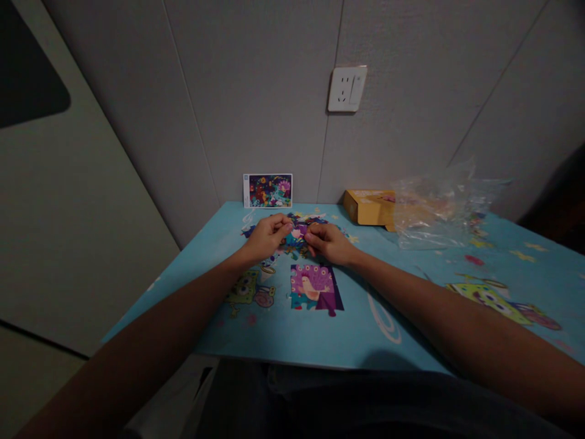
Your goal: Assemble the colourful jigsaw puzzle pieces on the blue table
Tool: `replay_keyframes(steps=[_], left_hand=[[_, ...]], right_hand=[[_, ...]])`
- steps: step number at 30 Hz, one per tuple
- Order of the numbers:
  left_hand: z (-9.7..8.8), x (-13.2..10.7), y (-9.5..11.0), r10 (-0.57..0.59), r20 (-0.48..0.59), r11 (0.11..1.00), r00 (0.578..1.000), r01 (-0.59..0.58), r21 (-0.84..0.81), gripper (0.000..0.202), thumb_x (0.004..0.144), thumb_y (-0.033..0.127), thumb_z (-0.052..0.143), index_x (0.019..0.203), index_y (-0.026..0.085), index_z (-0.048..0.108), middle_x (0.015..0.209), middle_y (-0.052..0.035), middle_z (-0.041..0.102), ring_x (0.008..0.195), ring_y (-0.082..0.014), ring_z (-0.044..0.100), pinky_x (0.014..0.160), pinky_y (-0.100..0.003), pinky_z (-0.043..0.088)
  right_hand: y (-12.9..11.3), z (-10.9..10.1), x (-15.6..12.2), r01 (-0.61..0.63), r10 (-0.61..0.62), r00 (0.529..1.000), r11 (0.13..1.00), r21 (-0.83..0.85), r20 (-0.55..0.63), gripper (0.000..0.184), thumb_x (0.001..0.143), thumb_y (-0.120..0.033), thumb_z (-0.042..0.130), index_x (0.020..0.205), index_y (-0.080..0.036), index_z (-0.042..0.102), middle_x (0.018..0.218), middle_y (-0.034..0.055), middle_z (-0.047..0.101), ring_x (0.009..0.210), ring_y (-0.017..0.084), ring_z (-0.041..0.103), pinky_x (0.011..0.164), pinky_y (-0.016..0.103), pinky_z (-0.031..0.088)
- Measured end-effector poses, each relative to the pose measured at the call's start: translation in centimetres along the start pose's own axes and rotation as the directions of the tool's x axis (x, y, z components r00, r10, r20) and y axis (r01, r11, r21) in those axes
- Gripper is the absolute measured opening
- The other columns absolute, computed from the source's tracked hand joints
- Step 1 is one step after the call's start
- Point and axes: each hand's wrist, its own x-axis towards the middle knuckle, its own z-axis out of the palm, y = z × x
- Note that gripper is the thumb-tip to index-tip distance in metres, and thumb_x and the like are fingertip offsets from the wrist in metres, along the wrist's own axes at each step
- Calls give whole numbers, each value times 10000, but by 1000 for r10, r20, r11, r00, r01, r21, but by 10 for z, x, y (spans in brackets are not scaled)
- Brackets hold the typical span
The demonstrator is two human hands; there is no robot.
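My left hand (pixel 269 236) is closed in a pinch, thumb against forefinger, over a pile of loose jigsaw pieces (pixel 292 250). Facing it from the right, my right hand (pixel 329 242) also pinches. Between the fingertips of both hands is a purple and pink puzzle piece (pixel 299 232); its edges blend into the pile behind. Nearer to me lies a joined section of the puzzle (pixel 313 288), showing a pink bird with a purple fanned tail, flat on the table and apart from both hands.
A small reference picture card (pixel 269 191) leans against the wall at the back. To the right stand a yellow cardboard box (pixel 370 208) and a clear plastic bag (pixel 432 210). The blue table (pixel 283 338) has printed cartoon figures. A wall socket (pixel 347 89) is above.
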Motion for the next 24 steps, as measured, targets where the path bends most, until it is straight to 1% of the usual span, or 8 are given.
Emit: replay_keyframes(steps=[3,6,9,13,16,20,24], left_hand=[[1,0,-3,-19,-25,1000,1000,20,14,256,797,410,624,795,160,574,595,38,493,508,-85,437,477,-198,347],[1,1,-5,-43,-38,999,998,43,-10,271,782,415,644,844,156,595,607,30,527,514,-90,462,478,-200,363],[1,2,-7,-42,-45,999,998,40,-36,290,764,426,668,830,152,598,602,27,546,516,-91,483,480,-202,374],[1,3,-8,-44,-57,998,997,41,-55,290,743,413,697,792,148,589,603,23,571,521,-89,507,492,-202,387],[2,3,-7,-48,-59,997,997,44,-59,288,742,402,707,797,145,590,601,24,575,510,-83,506,478,-194,377],[2,2,-7,-57,-57,997,997,54,-56,293,738,401,713,791,146,581,588,29,567,499,-83,511,462,-187,379],[2,2,-7,-71,-20,995,997,69,-69,344,746,472,700,763,155,567,566,30,555,464,-88,500,432,-195,388]], right_hand=[[3,0,1,-13,13,1000,1000,7,-20,521,878,-577,445,544,-181,506,466,-12,476,426,94,365,456,245,269],[3,-1,1,-18,18,999,1000,19,-29,545,870,-611,444,546,-178,509,462,-16,463,426,92,362,451,245,262],[1,0,0,-16,17,1000,1000,25,-13,582,876,-641,420,540,-175,515,440,-25,432,419,91,352,445,247,244],[0,2,-1,-42,42,999,999,14,-2,570,867,-640,453,548,-172,514,446,-21,463,414,87,359,441,248,242],[-1,4,-2,-52,52,999,999,5,8,566,858,-641,468,555,-166,533,442,-22,465,408,84,364,440,246,257],[-5,3,-1,-69,68,997,997,41,22,556,848,-642,479,558,-171,526,424,-34,445,395,79,346,431,241,255],[-7,3,-1,-100,96,994,992,77,51,558,843,-637,497,541,-169,528,396,-43,409,376,74,319,413,239,226]])
